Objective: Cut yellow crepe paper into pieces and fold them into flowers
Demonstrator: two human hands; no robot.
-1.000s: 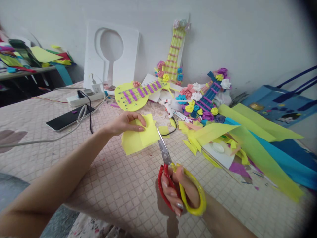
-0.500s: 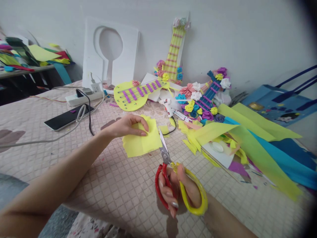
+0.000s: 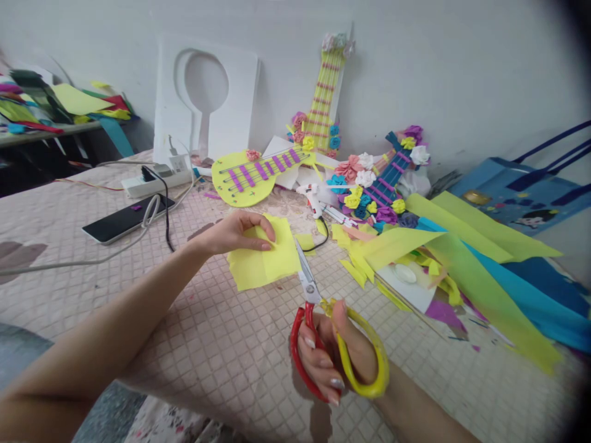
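Between its thumb and fingers, my left hand [image 3: 247,232] pinches a piece of yellow crepe paper [image 3: 277,263], roughly square, with wavy edges on its left. My right hand [image 3: 330,351] grips scissors [image 3: 310,289] with one red and one yellow handle loop, fingers through the red and thumb in the yellow. The blades point up and away, their tips beside the paper's right edge. Whether they touch it I cannot tell. A small yellow scrap [image 3: 305,241] lies just beyond the tips.
Behind stand a yellow paper guitar [image 3: 244,184], a white glue gun [image 3: 314,200] and a flower-covered blue guitar [image 3: 390,178]. Yellow crepe strips [image 3: 484,277] spread over the right side. At left are a black phone [image 3: 120,221] and a power strip [image 3: 157,182] with cables.
The scissors have turned slightly in my right hand, their blades showing more flatly, and the handles have shifted a little. My left hand and the paper have barely moved.
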